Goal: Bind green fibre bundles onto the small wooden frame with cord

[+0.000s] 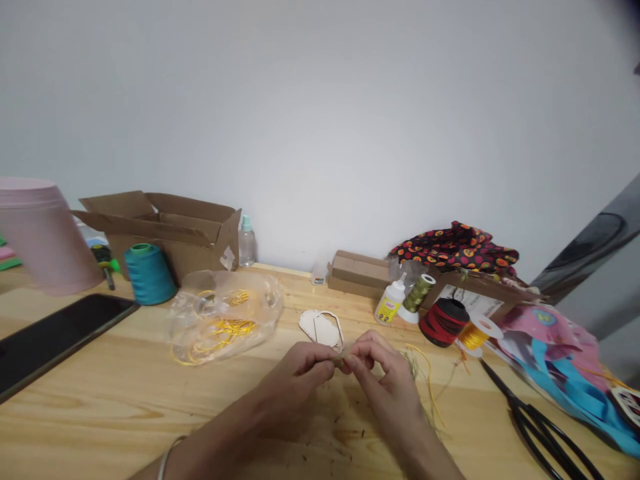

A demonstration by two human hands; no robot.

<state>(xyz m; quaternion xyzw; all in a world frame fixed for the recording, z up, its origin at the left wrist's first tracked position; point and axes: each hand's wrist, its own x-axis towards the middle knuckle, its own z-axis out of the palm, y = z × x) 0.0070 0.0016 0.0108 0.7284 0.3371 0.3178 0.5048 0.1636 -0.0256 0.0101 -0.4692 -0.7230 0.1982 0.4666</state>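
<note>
My left hand [300, 373] and my right hand [385, 373] meet over the middle of the wooden table [100, 413]. Both pinch a small brownish piece [341, 362] between their fingertips; I cannot make out what it is. Just behind the fingers lies a pale flat wooden cut-out [323, 328]. Thin yellow and straw-coloured strands [427, 383] trail on the table by my right hand.
A clear bag of yellow cord [223, 320], a teal thread cone [149, 273], an open cardboard box [165, 230], a pink tub [43, 233] and a dark tablet [55, 337] lie left. Right: glue bottle [390, 303], thread spools [443, 321], black scissors [535, 420], patterned fabric [457, 247].
</note>
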